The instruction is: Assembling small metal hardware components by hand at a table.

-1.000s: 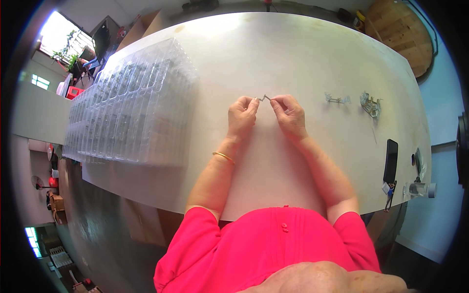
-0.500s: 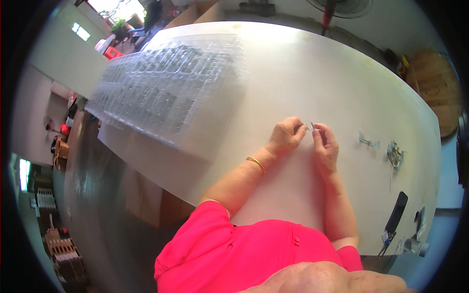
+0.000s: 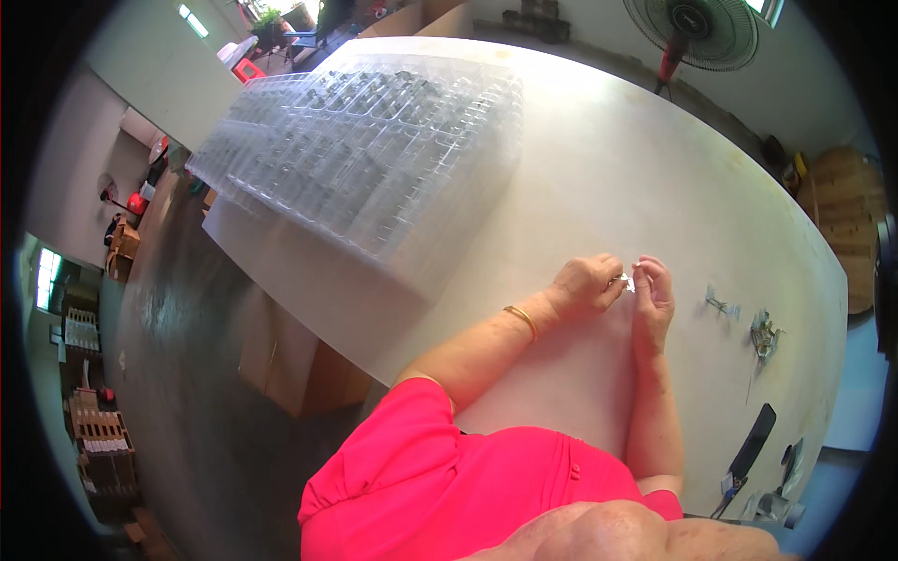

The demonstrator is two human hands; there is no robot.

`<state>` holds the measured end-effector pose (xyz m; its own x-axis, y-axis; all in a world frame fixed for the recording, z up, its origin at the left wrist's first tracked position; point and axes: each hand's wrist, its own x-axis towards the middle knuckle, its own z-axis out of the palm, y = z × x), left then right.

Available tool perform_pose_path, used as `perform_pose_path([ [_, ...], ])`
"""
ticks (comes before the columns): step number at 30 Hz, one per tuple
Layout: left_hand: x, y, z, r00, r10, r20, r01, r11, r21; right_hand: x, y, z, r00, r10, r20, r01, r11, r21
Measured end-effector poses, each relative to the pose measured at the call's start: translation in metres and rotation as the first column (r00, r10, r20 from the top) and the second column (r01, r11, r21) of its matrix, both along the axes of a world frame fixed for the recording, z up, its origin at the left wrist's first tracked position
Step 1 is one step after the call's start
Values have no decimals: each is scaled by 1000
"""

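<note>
Fan point(image 3: 690, 33): dark round cage, red stand, beyond the bench point(image 3: 561, 178)
Phone point(image 3: 752, 439): dark — lying near the bench's right edge
Wooden board point(image 3: 842, 224): rounded, past the bench's right side
Cardboard box point(image 3: 276, 351): on the floor point(image 3: 187, 374) — along the bench's left edge

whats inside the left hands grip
A small shiny piece pokes out of the left hand toward the right hand. The part between the left fingers is covered, so its full shape cannot be seen.

The left hand point(image 3: 587, 286) and right hand point(image 3: 654, 301) are handling a small shiny piece point(image 3: 628, 280) over the worktop point(image 3: 599, 168). Clear trays point(image 3: 374, 154) are resting farther left.
</note>
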<state>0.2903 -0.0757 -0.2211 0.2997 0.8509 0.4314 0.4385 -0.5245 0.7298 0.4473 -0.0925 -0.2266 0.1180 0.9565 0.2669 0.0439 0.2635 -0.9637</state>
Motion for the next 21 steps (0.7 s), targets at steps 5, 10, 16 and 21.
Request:
perform_pose_path([
  [5, 0, 5, 6, 946, 106, 306, 3, 942, -335, 11, 4, 6, 971, -70, -228, 59, 997, -54],
  [10, -19, 15, 22, 739, 291, 608, 253, 716, -650, -1, 9, 5, 987, 24, -157, -40, 995, -96],
  [16, -14, 12, 20, 736, 283, 615, 259, 722, -642, -3, 1, 6, 1000, -7, -26, 4, 996, -91],
  [21, -16, 13, 16, 752, 247, 612, 267, 734, -625, -5, -1, 12, 999, -26, 37, 30, 993, -114],
])
